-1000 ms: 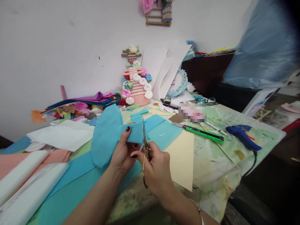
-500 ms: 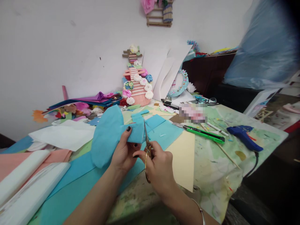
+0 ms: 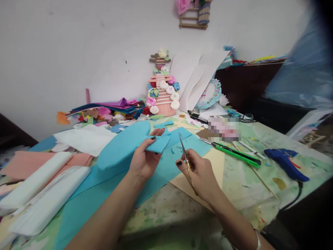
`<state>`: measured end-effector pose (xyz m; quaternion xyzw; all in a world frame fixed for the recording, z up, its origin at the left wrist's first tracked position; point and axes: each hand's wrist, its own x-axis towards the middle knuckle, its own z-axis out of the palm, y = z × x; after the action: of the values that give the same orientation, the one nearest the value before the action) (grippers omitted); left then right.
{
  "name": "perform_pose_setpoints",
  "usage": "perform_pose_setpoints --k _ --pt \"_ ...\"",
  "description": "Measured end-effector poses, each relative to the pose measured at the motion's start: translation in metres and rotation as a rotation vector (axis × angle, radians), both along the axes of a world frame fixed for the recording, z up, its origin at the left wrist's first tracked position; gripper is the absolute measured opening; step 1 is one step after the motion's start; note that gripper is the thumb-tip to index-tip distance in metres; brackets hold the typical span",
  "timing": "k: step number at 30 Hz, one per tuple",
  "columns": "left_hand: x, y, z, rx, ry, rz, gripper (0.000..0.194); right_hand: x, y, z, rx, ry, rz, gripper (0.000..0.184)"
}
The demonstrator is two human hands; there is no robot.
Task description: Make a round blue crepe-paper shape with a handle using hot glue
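Pinching the narrow tab of a rounded blue paper cutout (image 3: pixel 122 147) between thumb and fingers of the left hand (image 3: pixel 144 163), with its broad lobe spreading leftward from that grip. Gripping gold-handled scissors (image 3: pixel 187 161) in the right hand (image 3: pixel 201 173), fingers closing around the handles and the blades pointing up and away from the wrist (looking nearly together), well apart from the cutout. Hovering with both grips over flat turquoise paper (image 3: pixel 170 166), and with the right one also over a cream sheet (image 3: pixel 217 161). Seeing a green utility knife (image 3: pixel 236 153) lying just beyond and right of the scissors grip, and a blue glue gun (image 3: pixel 287 164) lying farther right. Facing a flower-trimmed, guitar-shaped craft (image 3: pixel 165 100) standing beyond both grips, and seeing white folded paper (image 3: pixel 53 198) lying left of the left grip.
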<state>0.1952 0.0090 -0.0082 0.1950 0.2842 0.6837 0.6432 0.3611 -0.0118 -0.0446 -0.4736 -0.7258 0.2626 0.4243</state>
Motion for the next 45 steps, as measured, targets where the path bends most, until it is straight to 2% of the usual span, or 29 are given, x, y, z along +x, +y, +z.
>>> perform_pose_setpoints --k 4,9,14,16,18,20,22,24,26,29,33,38,41,45 --pt "-0.007 0.0 0.003 -0.009 -0.046 -0.033 0.025 0.008 0.006 0.009 0.072 -0.067 0.049 0.036" --pt "-0.005 -0.001 0.004 -0.029 -0.015 -0.127 0.009 0.002 0.017 0.019 0.261 0.028 0.087 0.032" --pt "-0.002 0.004 -0.005 -0.08 0.156 -0.156 0.027 -0.013 0.026 0.013 0.435 -0.039 0.156 0.024" --pt "-0.002 0.005 -0.008 -0.083 0.197 -0.159 0.031 -0.018 0.028 0.006 0.537 -0.081 0.116 0.02" --pt "-0.003 0.005 -0.01 -0.057 0.208 -0.206 0.038 -0.021 0.028 0.001 0.575 -0.061 0.051 0.018" --pt "-0.002 0.002 -0.012 0.02 0.182 -0.277 0.042 -0.022 0.027 0.002 0.54 0.034 -0.004 0.013" --pt "0.002 -0.001 -0.013 0.099 0.135 -0.286 0.035 -0.023 0.025 0.007 0.417 0.196 -0.055 0.011" --pt "0.008 -0.004 -0.015 0.137 0.091 -0.206 0.029 -0.025 0.022 0.014 0.215 0.4 -0.06 0.019" --pt "0.014 -0.006 -0.017 0.129 0.033 -0.119 0.033 -0.029 0.02 0.018 0.012 0.577 -0.019 0.028" --pt "0.019 -0.006 -0.021 0.053 -0.033 -0.069 0.034 -0.037 0.015 0.019 -0.146 0.703 0.043 0.031" --pt "0.019 -0.004 -0.022 -0.034 -0.016 -0.011 0.034 -0.048 0.008 0.014 -0.184 0.735 0.039 0.032" --pt "0.015 -0.004 -0.014 0.107 0.076 0.109 0.036 -0.043 0.001 0.013 -0.167 0.712 0.072 0.033" --pt "0.012 -0.004 -0.01 0.145 0.097 0.19 0.038 -0.034 -0.009 0.01 -0.11 0.635 0.009 0.031" --pt "0.011 -0.003 -0.009 0.143 0.089 0.231 0.039 -0.031 -0.023 0.003 -0.162 0.451 -0.026 0.025"
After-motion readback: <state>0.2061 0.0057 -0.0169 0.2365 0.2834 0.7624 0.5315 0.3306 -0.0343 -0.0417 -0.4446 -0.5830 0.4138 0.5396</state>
